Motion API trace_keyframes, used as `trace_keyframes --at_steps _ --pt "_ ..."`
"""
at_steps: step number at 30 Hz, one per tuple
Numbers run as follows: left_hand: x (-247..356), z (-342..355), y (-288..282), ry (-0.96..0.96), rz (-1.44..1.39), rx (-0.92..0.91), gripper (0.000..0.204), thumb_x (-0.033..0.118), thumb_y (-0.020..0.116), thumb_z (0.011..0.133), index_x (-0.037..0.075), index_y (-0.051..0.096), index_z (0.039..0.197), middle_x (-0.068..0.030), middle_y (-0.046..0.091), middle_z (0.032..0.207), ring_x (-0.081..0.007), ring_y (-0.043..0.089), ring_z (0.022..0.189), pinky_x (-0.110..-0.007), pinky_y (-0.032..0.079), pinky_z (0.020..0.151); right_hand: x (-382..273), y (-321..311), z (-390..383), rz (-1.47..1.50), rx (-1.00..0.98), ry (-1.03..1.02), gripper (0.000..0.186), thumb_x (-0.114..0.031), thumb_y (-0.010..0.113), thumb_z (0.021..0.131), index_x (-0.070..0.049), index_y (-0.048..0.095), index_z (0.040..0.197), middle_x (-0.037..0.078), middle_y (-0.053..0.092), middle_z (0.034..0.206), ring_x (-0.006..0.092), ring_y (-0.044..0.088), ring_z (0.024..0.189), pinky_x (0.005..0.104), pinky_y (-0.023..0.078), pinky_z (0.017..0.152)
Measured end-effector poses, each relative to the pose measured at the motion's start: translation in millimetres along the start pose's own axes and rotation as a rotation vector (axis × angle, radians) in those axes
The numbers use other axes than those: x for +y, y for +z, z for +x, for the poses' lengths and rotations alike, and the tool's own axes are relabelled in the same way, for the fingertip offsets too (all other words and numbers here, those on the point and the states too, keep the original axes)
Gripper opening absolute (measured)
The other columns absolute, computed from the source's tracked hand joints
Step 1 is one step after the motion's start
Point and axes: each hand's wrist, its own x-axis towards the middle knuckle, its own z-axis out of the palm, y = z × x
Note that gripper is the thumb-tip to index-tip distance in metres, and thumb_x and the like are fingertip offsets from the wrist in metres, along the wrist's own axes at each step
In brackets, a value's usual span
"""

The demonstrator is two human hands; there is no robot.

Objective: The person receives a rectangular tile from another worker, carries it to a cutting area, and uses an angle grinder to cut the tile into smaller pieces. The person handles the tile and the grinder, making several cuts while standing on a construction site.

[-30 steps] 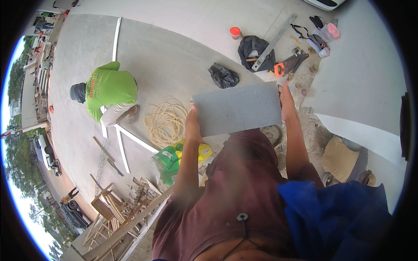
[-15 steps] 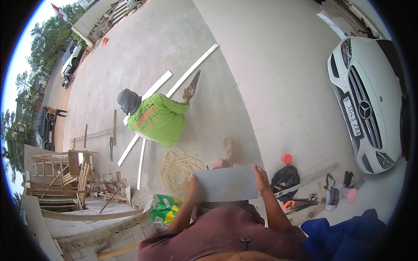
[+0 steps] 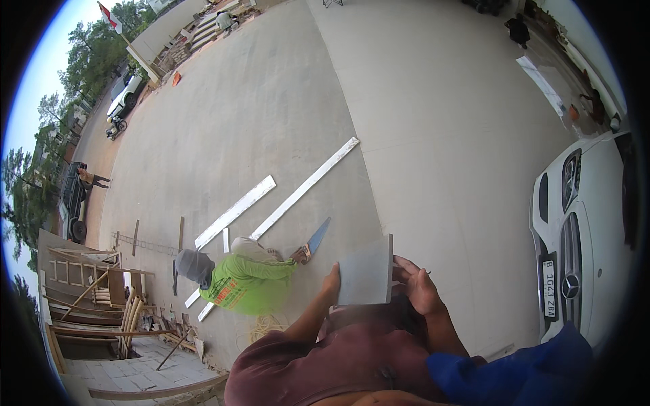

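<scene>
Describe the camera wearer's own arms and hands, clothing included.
The left hand and right hand are bare; no glove or watch shows. The forearms are uncovered below loose maroon sleeves. Blue cloth shows beside the right arm.

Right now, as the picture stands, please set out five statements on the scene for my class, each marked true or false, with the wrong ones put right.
1. The wearer's left hand holds a grey slab. True.
2. Nobody else is in view. False: a nearby co-worker wears a bright green shirt.
3. That co-worker holds a saw. True.
4. In the picture, the saw is right of the slab. False: it is left of it.
5. A white car stands at the picture's right side. True.
</scene>
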Motion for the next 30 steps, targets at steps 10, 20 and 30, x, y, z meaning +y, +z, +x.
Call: trace_keyframes --at_steps 10,20,30 --pt "239.4 217.3 49.8 -0.102 -0.500 -0.713 0.050 0.056 0.038 0.106 0.015 0.059 0.085 0.0004 0.051 0.064 -0.0169 0.051 0.053 -0.035 0.043 0.043 -136.0 -239.9 335.9 -0.096 0.111 0.127 0.078 -0.063 0.038 0.105 0.005 0.046 0.144 0.020 0.071 0.116 0.0260 0.067 0.104 0.0390 0.052 0.089" --pt "437.7 300.8 144.9 0.088 -0.959 -0.800 0.029 0.038 0.054 0.099 0.017 0.051 0.078 0.0015 0.046 0.071 -0.0157 0.049 0.064 -0.034 0.043 0.058 -386.6 -319.7 734.8 -0.600 0.084 -0.057 0.060 -0.049 0.054 0.105 0.002 0.056 0.136 0.014 0.073 0.103 0.0199 0.067 0.099 0.0359 0.053 0.085" --pt "833.0 572.0 298.0 0.317 -1.019 -1.127 0.044 0.054 0.044 0.104 0.013 0.052 0.087 0.0015 0.046 0.071 -0.0120 0.048 0.058 -0.030 0.041 0.049 -410.6 -617.3 986.0 -0.316 0.755 0.454 0.092 -0.060 0.055 0.099 0.005 0.025 0.157 0.033 0.034 0.157 0.0438 0.037 0.146 0.0533 0.028 0.121"
